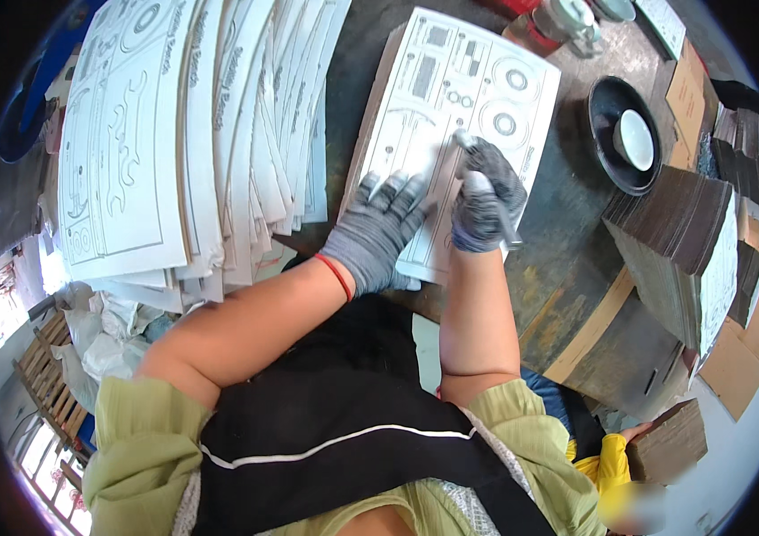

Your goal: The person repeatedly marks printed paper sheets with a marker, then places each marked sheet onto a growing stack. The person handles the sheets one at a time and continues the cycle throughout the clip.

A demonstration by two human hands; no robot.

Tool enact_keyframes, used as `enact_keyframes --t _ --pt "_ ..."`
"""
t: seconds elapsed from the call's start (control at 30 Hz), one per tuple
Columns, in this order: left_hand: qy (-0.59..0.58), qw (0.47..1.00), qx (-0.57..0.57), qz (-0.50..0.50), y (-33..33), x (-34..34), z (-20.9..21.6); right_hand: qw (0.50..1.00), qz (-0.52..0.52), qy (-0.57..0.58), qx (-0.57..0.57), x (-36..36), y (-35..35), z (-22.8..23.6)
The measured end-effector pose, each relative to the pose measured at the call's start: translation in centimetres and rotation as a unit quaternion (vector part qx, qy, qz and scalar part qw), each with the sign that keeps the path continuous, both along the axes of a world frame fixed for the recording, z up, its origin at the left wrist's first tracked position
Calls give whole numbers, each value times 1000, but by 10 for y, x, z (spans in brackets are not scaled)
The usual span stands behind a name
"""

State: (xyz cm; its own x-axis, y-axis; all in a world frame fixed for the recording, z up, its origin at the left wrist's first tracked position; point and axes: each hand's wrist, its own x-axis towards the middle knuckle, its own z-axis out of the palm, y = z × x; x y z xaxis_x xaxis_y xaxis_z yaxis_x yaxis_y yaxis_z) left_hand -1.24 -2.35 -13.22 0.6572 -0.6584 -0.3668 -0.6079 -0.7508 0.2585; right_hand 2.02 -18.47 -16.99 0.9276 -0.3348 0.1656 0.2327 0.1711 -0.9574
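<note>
A stack of white printed boards [440, 76], with line drawings of round parts and tools, lies on the dark table in front of me. My left hand [372, 234], in a grey glove with whitish fingertips, rests on the top board's near left part, fingers spread. Over the board's right part, my gloved right hand [488, 195] is closed around a slim grey tool [511, 234]. One end sticks out below the fist; its exact kind is blurred and mostly hidden.
A tall, fanned pile of similar printed boards [120, 205] stands on the left. Rightward are a black bowl with a white cup [634, 141], glass jars [558, 22] and dark-edged board stacks [679, 219]. A person in yellow sleeves [612, 464] holds a brown block at the lower right.
</note>
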Motion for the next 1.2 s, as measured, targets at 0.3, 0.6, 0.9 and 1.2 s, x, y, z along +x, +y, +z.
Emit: enact_keyframes --t 0.3,0.6,0.9,1.2 --pt "-39 997 -31 60 -3 -13 -24 931 108 -84 -337 -116 21 28" --pt "-43 996 71 16 -6 -14 6 880 146 -44 -450 -171 30 24" --pt "-7 999 48 -2 -8 -13 30 944 142 170 -246 -149 -2 75" --pt "-6 996 -93 12 8 -19 88 991 -97 -48 -84 -197 -120 139"
